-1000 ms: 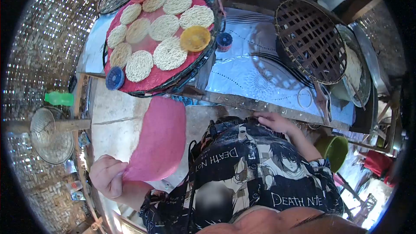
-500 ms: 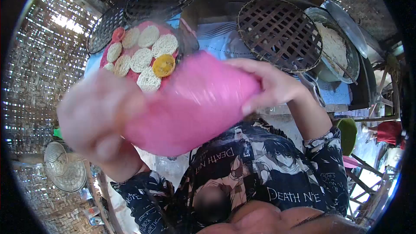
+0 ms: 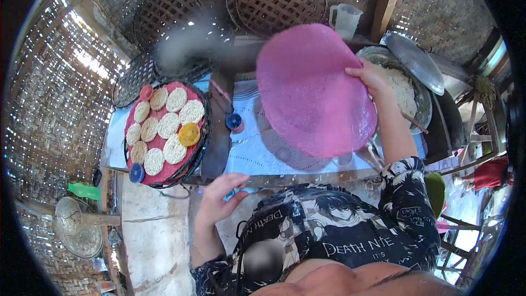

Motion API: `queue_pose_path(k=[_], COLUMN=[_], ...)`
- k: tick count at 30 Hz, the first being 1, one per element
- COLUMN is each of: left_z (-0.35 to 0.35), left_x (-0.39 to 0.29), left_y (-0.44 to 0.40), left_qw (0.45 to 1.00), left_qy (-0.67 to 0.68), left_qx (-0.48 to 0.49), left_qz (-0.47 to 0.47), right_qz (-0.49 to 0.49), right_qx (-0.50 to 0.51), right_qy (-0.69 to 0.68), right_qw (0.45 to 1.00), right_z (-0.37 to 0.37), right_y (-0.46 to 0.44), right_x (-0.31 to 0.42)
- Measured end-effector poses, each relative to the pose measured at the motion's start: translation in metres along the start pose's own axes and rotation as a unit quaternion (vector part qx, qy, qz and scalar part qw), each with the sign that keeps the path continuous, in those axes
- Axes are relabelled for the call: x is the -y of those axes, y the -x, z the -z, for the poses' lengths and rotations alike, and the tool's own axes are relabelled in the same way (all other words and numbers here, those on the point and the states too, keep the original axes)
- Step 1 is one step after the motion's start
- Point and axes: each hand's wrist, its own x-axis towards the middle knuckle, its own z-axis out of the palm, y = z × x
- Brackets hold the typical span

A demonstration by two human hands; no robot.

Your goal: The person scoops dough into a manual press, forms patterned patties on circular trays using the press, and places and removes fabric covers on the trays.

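My right hand (image 3: 373, 79) grips the right edge of a round, pink, thin mesh-like sheet (image 3: 312, 93). The sheet is spread out above the table and casts a shadow. Whether a woven tray lies beneath it, I cannot tell. Below the table's front edge, my left hand (image 3: 223, 194) holds nothing plain to see, its thumb and fingers apart. To the left stands a round tray lined in pink (image 3: 167, 151), bearing several coiled pale noodle discs (image 3: 169, 124). A yellow round mould (image 3: 189, 135), a red one (image 3: 146, 92) and a blue one (image 3: 136, 173) sit among them.
A pot of pale dough-like stuff (image 3: 402, 90) stands right of the sheet, with a metal lid (image 3: 413, 60) behind it. Another blue mould (image 3: 234, 121) is on the table. Lattice trays (image 3: 276, 0) lean on the back wall near a clear jug (image 3: 346, 20). Steam drifts at back left.
The pink sheet has moved from between both hands to above the table on the right, spread wide. My left hand has let go and dropped back. The lattice tray there is out of sight.
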Motion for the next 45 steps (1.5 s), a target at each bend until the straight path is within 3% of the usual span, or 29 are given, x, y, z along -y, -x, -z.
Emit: queue_pose_path(k=[4,5,9,12,15,21,24,26,28,29,31,32,34,36,39,40,42,43,45], left_z=[-0.004,-0.015,-0.059,-0.076,-0.095,-0.119,-0.157,-0.173,-0.178,-0.181,-0.186,-0.187,-0.193,-0.194,-0.19,-0.192,-0.201,-0.2,-0.197], left_x=[0.009,0.015,0.03,0.045,0.045,0.065,0.128,0.158,0.159,0.156,0.15,0.15,0.155,0.161,0.175,0.181,0.191,0.189,0.188], left_y=[0.036,0.04,0.055,0.077,0.076,0.093,0.136,0.166,0.181,0.186,0.185,0.184,0.175,0.167,0.178,0.185,0.199,0.198,0.19], left_qw=[0.993,0.994,0.973,0.97,0.969,0.932,0.926,0.919,0.898,0.891,0.882,0.88,0.879,0.884,0.892,0.892,0.887,0.884,0.868], left_qy=[0.006,-0.016,0.047,0.04,0.029,0.088,0.127,0.148,0.144,0.131,0.09,0.06,-0.034,-0.108,-0.162,-0.172,-0.224,-0.233,-0.248], left_qx=[-0.022,-0.039,-0.017,0.014,0.014,0.047,0.117,0.179,0.236,0.254,0.279,0.288,0.291,0.25,0.134,0.09,0.07,0.058,0.051], left_qz=[0.112,0.102,0.226,0.239,0.246,0.348,0.336,0.32,0.343,0.354,0.368,0.373,0.375,0.38,0.4,0.409,0.399,0.4,0.428], right_qz=[0.041,0.067,0.113,0.118,0.212,0.201,0.394,0.435,0.403,0.442,0.346,0.286,0.114,0.033,0.049,0.122,0.239,0.12,-0.061], right_qx=[-0.09,-0.081,-0.122,-0.137,-0.125,-0.185,-0.346,-0.239,-0.013,0.124,0.43,0.586,0.762,0.76,0.625,0.639,0.609,0.715,0.671], right_qy=[0.193,0.161,0.137,0.202,0.158,0.309,0.459,0.319,0.271,0.25,0.121,-0.006,0.003,0.255,0.468,0.325,0.005,0.018,0.375], right_qw=[0.976,0.981,0.977,0.963,0.956,0.911,0.717,0.807,0.874,0.853,0.825,0.758,0.638,0.597,0.623,0.687,0.757,0.689,0.637], right_z=[-0.021,-0.003,0.031,0.017,0.031,0.026,0.016,-0.016,-0.048,-0.061,-0.089,-0.117,-0.139,-0.134,-0.122,-0.125,-0.134,-0.131,-0.128], right_y=[0.02,-0.007,-0.06,-0.036,-0.051,-0.045,-0.025,0.027,0.097,0.133,0.185,0.2,0.199,0.162,0.157,0.169,0.207,0.213,0.201], right_x=[0.017,-0.008,-0.055,-0.022,-0.033,-0.023,-0.013,0.013,0.026,0.033,0.022,0.006,-0.062,-0.115,-0.067,-0.054,-0.043,-0.061,-0.07])
